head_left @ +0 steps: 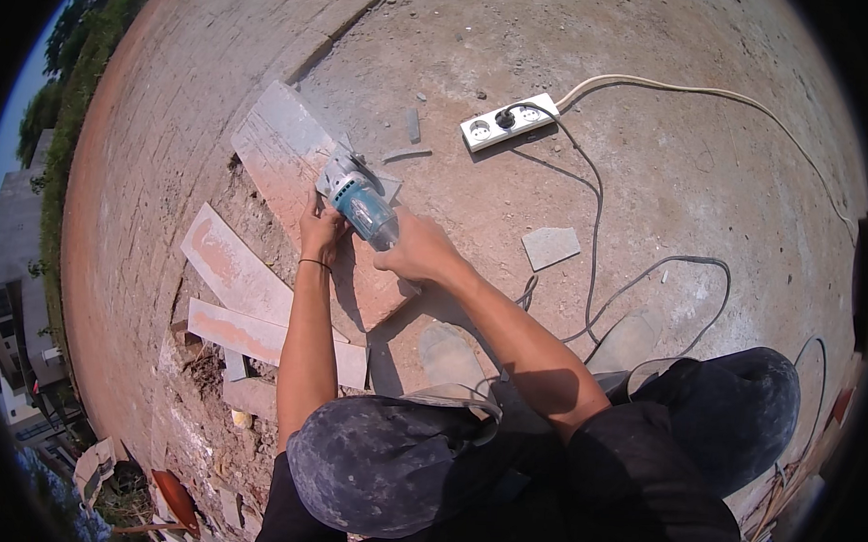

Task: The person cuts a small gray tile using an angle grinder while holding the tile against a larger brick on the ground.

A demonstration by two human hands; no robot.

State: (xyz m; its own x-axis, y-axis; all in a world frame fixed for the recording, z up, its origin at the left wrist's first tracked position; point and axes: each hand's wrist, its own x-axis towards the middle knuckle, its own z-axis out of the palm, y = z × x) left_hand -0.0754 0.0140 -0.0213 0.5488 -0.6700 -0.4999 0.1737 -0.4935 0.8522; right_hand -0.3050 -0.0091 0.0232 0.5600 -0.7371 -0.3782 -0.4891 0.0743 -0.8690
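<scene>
- The grinder [364, 211] is gripped by the right hand [418, 247], wrapped around its rear, over the board [281, 137].
- The left hand [319, 232] is part-curled beside it; its hold cannot be told.
- The board's right edge is separated from the power strip [508, 122] by ground [446, 190].

Outdoors, at a building site
Shown by dusty ground [685, 194], cut slabs [285, 156], a grinder [364, 211] and open sky [8, 156]

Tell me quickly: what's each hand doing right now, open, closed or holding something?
Left hand: beside the angle grinder; whether it grips anything cannot be told.
Right hand: closed, holding the angle grinder's rear end.
</scene>
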